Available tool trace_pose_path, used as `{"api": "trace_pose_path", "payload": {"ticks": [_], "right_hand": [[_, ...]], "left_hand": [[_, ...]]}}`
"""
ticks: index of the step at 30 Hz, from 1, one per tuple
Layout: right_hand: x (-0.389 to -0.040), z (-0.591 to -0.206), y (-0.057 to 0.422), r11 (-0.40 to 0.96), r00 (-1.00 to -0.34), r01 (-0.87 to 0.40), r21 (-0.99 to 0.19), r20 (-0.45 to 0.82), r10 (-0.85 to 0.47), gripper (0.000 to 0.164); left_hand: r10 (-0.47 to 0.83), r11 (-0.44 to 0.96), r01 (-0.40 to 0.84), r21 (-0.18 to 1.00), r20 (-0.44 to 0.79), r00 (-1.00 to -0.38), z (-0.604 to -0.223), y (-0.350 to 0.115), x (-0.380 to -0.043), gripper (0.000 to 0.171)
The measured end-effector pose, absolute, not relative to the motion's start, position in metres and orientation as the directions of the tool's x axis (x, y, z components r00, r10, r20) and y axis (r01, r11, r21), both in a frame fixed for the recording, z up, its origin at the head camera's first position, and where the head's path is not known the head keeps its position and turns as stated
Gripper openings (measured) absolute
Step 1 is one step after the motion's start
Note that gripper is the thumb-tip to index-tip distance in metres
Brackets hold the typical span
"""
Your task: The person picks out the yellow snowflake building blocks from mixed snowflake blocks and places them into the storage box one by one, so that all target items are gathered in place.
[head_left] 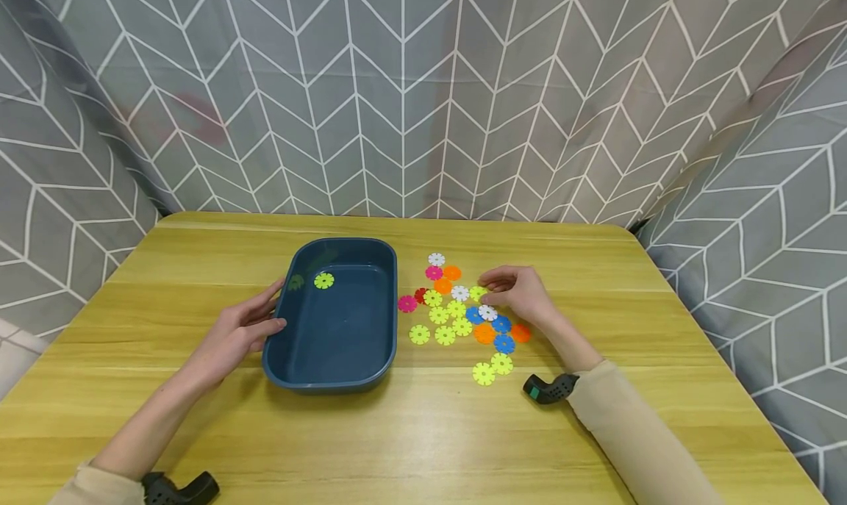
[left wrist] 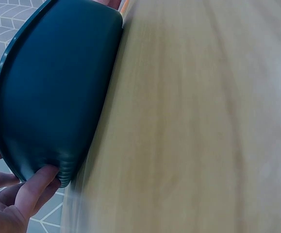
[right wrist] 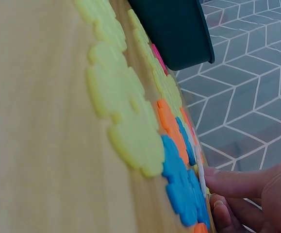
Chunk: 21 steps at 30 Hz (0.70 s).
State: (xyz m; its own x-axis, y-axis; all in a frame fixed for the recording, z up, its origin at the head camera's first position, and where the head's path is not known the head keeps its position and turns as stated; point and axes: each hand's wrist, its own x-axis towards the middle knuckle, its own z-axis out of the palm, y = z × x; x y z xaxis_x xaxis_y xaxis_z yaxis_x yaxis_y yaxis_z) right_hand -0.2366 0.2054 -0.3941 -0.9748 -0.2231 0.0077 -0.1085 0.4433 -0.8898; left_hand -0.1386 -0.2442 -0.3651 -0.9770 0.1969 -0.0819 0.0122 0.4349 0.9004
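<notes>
Centre-left of the head view: dark blue-green rectangular plastic bin (head_left: 344, 328) with rounded corners, sitting on the pale yellow wood-grain table (head_left: 397, 446). 1 thin yellow-green notched plastic disc (head_left: 324, 280) lies inside it, toward the upper left of the bin floor.

Left hand (head_left: 231, 336), left of the bin, has hold of its left side: thumb over the rim, fingers partly bent against the outer wall. Left wrist view agrees, fingertips on the ridged corner at lower left.

Right hand (head_left: 519, 292), right of frame centre, fingers bent, small gap between thumb and fingers. A yellow-green disc at the pile's edge (head_left: 477, 293) sits right at that gap; cannot tell if it's pinched. Right wrist view, lower right: thumb tip is next to a white disc's edge.

Loose discs, middle of the head view, right of the bin, some overlapping: 9 yellow-green incl. the 1 at the right hand, 4 orange discs (head_left: 484, 333), 3 blue discs (head_left: 504, 344), 3 white discs (head_left: 437, 259), 2 magenta discs (head_left: 407, 303), 1 red disc (head_left: 420, 295). 2 of the yellow-green sit lower, apart from the main cluster.

Upper frame: grey curtain with white chevron lines (head_left: 404, 101).
</notes>
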Motion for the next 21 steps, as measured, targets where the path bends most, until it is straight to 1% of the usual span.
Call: {"api": "trace_pose_path", "payload": {"ticks": [4, 16, 21], "right_hand": [[-0.2350, -0.3935, 0.2046, 0.461, -0.972, -0.129, -0.878, 0.020, -0.235, 0.036], [-0.2348, -0.3939, 0.2034, 0.474, -0.976, -0.115, -0.873, 0.009, -0.219, 0.036], [-0.2343, -0.3928, 0.2029, 0.480, -0.974, -0.136, -0.867, 0.029, -0.223, 0.038]], "left_hand": [[0.198, 0.428, 0.009, 0.904, -0.083, -0.977, -0.3657, -0.2439, -0.1387, 0.065], [0.205, 0.422, 0.010, 0.907, -0.084, -0.975, -0.3661, -0.2439, -0.1393, 0.066], [0.200, 0.425, 0.014, 0.905, -0.079, -0.977, -0.3648, -0.2438, -0.1384, 0.066]]}}
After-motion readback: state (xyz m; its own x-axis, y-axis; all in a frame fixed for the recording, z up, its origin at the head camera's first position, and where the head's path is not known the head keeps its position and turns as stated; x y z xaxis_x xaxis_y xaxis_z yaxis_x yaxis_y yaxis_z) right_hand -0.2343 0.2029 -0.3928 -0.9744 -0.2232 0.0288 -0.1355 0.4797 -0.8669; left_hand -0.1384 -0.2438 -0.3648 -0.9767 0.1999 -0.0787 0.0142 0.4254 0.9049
